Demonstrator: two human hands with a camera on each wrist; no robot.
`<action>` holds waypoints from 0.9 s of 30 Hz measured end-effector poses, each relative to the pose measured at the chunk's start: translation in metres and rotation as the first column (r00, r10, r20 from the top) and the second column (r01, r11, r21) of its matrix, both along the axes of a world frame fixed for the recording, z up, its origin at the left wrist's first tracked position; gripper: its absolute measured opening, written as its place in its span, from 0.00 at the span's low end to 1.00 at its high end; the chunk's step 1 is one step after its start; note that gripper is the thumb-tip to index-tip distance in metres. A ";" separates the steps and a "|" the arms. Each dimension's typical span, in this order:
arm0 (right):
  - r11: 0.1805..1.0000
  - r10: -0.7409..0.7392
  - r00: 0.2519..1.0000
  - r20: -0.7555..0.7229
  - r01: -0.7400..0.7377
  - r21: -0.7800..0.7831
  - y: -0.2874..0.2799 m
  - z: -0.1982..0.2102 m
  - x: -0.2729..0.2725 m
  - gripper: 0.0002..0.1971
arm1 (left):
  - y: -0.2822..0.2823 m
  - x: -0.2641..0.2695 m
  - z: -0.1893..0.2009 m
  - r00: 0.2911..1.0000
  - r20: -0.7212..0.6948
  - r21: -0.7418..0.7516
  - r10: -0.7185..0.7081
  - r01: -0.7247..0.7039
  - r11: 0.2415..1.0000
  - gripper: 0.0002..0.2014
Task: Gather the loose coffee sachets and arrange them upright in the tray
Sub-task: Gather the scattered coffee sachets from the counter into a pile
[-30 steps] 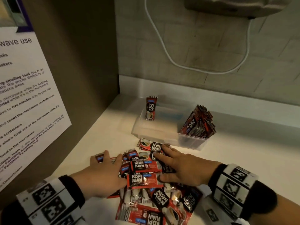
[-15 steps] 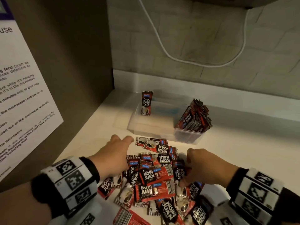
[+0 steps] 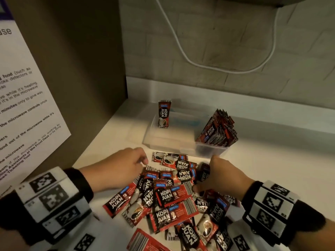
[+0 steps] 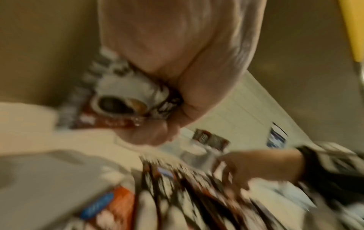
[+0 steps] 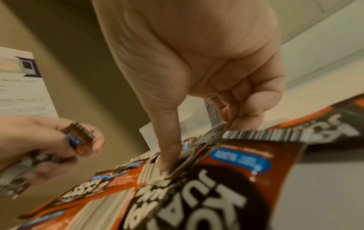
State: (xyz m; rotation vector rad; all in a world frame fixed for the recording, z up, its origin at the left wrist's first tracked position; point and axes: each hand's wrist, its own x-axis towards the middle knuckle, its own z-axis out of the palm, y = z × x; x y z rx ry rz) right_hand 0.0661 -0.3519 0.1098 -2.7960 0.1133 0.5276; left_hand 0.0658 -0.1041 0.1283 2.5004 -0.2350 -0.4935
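A loose pile of red and black coffee sachets lies on the white counter in front of a clear plastic tray. In the tray one sachet stands upright at the left end, and a leaning bundle of sachets fills the right end. My left hand hovers at the pile's far left edge, its fingers curled round one sachet. At the far right edge, my right hand pinches a dark sachet, with its thumb pressed down on the pile.
A brown side panel with a paper notice closes off the left. The tiled back wall carries a looping white cable. Bare counter stretches to the right of the pile and tray.
A second ago both hands lay flat on the pile. They have since moved apart to its far edges with fingers curled, and each now holds a sachet.
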 end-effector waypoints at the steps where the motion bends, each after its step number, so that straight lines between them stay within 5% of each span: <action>1: 1.000 -0.010 1.000 0.010 0.010 0.002 0.000 0.000 0.001 0.35 | -0.005 -0.006 -0.001 0.998 -0.013 0.068 -0.059 0.060 0.996 0.03; 4: 0.998 -0.042 0.998 0.045 0.039 0.051 0.003 -0.001 0.003 0.41 | -0.020 -0.017 -0.008 0.990 -0.069 0.151 -0.126 0.135 0.979 0.15; 10: 0.949 -0.150 0.985 0.088 0.118 0.293 -0.014 0.007 -0.003 0.31 | -0.057 -0.013 -0.019 0.943 0.180 0.191 -0.279 0.244 0.951 0.30; 14: 0.914 -0.123 0.977 0.177 0.042 0.403 -0.034 0.028 -0.013 0.16 | -0.075 -0.006 -0.028 0.915 0.156 0.327 -0.371 0.307 0.894 0.19; 18: 0.903 -0.138 0.954 0.265 0.011 0.429 -0.050 0.033 -0.023 0.10 | -0.080 0.000 -0.023 0.916 0.161 0.279 -0.368 0.315 0.907 0.10; 21: 0.922 0.127 0.942 0.312 -0.228 0.313 -0.055 0.028 -0.030 0.14 | -0.075 0.005 -0.009 0.915 0.138 0.207 -0.378 0.347 0.915 0.06; 24: 0.824 0.543 0.815 0.201 -0.564 0.059 -0.047 0.018 -0.037 0.13 | -0.064 0.006 0.005 0.930 0.051 0.111 -0.364 0.357 0.928 0.08; 27: 0.749 0.661 0.750 0.001 -0.659 -0.070 -0.042 0.005 -0.034 0.33 | -0.058 -0.002 0.013 0.910 0.014 0.146 -0.413 0.407 0.902 0.11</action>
